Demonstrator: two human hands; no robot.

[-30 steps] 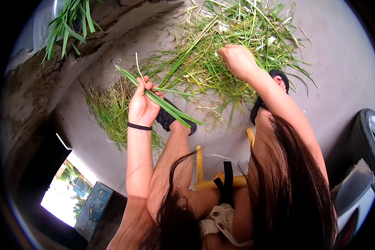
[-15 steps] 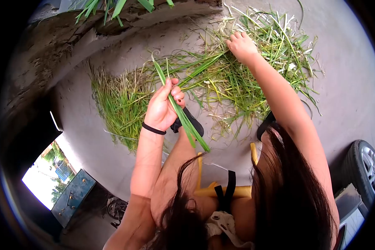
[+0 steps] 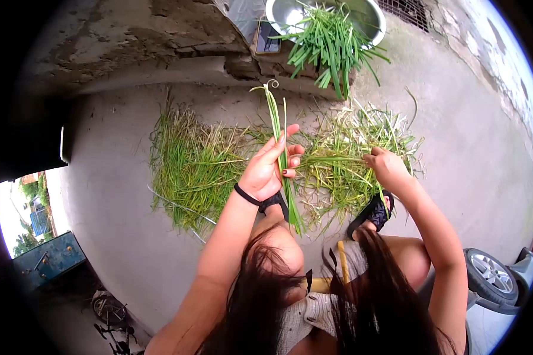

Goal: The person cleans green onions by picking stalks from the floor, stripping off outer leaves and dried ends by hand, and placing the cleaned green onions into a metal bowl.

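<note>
Several slim green blades [image 3: 275, 115] stand nearly upright in the left hand [image 3: 266, 168], bright green and flat toward the bottom, paler toward the top, where one thin tip coils into a loop. I have them pinched between thumb and fingers, the other fingers only loosely curled and the palm turned partly open. They are held up over the floor [image 3: 450, 160], roughly between a matted grass pile [image 3: 195, 171] to the left and a looser pile [image 3: 361, 133] to the right. My right hand [image 3: 389, 170] has its fingers bunched at the end of some strands over that looser pile, a tangle of green, yellow and whitish bits; I cannot tell whether it grips them or only touches them.

On the far side I have the rough edge of a ledge [image 3: 160, 76], with a phone [image 3: 267, 38] and, near its right end, a metal basin [image 3: 367, 15] with long leaves [image 3: 331, 44] spilling over the rim. Open floor spreads past my right hand toward a stained wall [image 3: 497, 65]. A wheel [image 3: 491, 275] bounds the lower right; a dark sandal [image 3: 373, 213] sits just below the looser pile.
</note>
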